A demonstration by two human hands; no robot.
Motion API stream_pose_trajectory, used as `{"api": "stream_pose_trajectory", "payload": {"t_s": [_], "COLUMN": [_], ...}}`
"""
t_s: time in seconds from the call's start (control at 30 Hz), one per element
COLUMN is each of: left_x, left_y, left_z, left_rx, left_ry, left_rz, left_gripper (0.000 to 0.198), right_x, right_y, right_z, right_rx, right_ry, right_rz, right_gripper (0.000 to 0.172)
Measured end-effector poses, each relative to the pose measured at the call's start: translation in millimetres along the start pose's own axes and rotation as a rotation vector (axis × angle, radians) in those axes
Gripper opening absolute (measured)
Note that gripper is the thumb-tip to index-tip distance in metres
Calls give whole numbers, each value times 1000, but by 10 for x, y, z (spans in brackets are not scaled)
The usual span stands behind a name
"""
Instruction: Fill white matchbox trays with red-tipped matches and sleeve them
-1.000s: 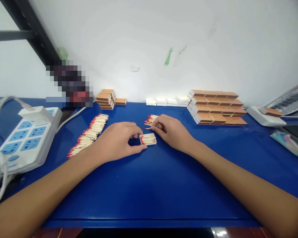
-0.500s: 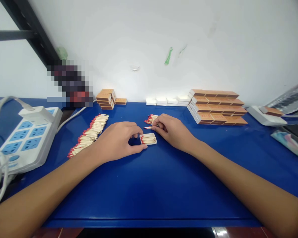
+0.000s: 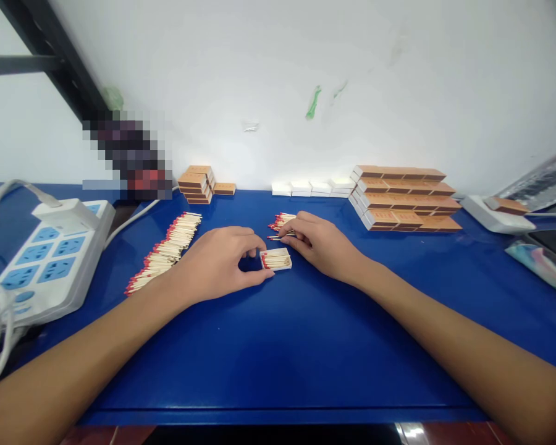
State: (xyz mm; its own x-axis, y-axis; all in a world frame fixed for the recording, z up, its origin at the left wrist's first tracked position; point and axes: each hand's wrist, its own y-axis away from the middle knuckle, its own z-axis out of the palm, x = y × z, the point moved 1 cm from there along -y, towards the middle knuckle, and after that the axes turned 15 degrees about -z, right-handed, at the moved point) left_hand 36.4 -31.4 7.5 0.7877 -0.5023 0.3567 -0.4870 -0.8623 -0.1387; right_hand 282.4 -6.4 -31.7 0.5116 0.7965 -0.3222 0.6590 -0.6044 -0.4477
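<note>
My left hand (image 3: 227,262) grips the left end of a small white matchbox tray (image 3: 288,266) between thumb and fingers. Red-headed matches (image 3: 275,259) lie lengthwise inside it. Just behind and to the right, my right hand (image 3: 317,241) has its fingertips closed on a match (image 3: 274,238), its red head pointing left. Those fingers are beside a small pile of matches (image 3: 282,220), part of which they hide. A long row of matches (image 3: 169,250) lies left of my left hand, its near end partly behind the forearm.
Brown matchboxes (image 3: 405,201) are stacked high at the back right, with a smaller stack (image 3: 197,184) at the back left. White trays (image 3: 301,188) line the wall (image 3: 278,80). A power strip (image 3: 55,262) with cables sits left; a white device (image 3: 495,216) stands right.
My right hand has shifted very slightly left with the match at its fingertips. My left hand stays on the tray, and the view has moved a little.
</note>
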Motion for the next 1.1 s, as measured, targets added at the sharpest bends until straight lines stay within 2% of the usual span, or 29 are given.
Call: {"api": "stream_pose_trajectory", "payload": {"t_s": [0.17,0.3,0.47,0.7,0.8,0.9,1.1], "left_x": [-5,-8,-7,-8,-4,0,-1], "left_y": [2,9,8,-8,-9,-11,-15], "left_z": [6,8,9,10,9,8,4], "left_rx": [-2,1,5,0,1,-3,-11], "left_ry": [-4,-1,-1,-4,1,5,-3], "left_rz": [-6,-6,-19,-26,-26,-26,-27], "left_gripper": [26,26,25,27,27,25,26], "right_x": [25,0,-155,-401,-324,-160,45], "right_y": [-2,-9,-31,-29,-16,7,34], "right_z": [-4,-61,-180,-153,-160,-171,-119], "right_rx": [-21,-49,23,-110,-19,50,-3], "right_ry": [11,28,33,-8,20,80,99], "right_rz": [17,39,0,-31,-61,-19,58], "right_gripper": [6,8,8,10,11,10,9]}}
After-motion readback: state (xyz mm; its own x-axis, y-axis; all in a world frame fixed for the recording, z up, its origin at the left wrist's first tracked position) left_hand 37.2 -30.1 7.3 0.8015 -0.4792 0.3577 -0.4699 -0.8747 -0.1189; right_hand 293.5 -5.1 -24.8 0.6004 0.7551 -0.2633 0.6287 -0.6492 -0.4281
